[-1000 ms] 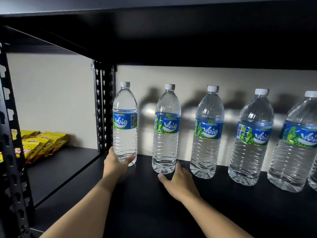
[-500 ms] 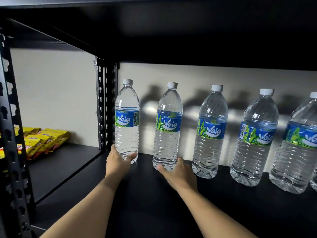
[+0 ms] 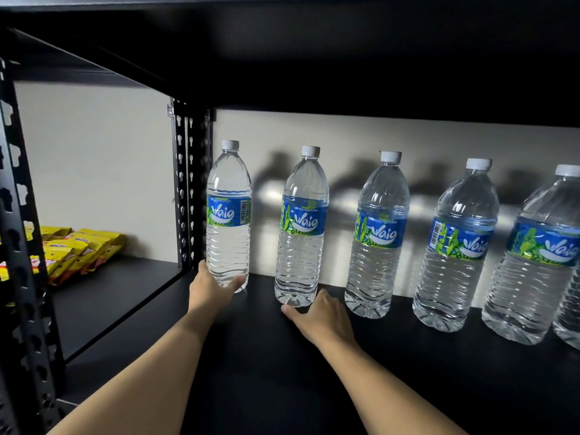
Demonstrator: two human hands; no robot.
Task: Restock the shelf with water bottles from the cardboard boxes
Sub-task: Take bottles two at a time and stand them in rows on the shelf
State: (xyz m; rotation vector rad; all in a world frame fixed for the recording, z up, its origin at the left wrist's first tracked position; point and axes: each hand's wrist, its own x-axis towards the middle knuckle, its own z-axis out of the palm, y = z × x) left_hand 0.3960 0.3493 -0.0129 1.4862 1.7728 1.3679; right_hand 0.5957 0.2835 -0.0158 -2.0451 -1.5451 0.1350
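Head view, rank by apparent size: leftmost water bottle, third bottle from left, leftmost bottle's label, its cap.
1. Unranked: third bottle from left and leftmost water bottle: same kind; third looks bigger, probably just nearer.
2. label
3. cap

Single wide-angle view, worn on the head. Faces forward and slightly down into the black shelf point(image 3: 408, 387), close enough for both forearms to enter from the bottom edge. Holds mid-frame the left hand point(image 3: 210, 290) at the foot of the leftmost bottle point(image 3: 228, 215) and the right hand point(image 3: 323, 318) at the foot of the second bottle point(image 3: 301, 227). Right of the right fingers, takes in more bottles point(image 3: 379, 233); well left of the left fingers, yellow packets point(image 3: 78, 249) in the neighbouring bay.
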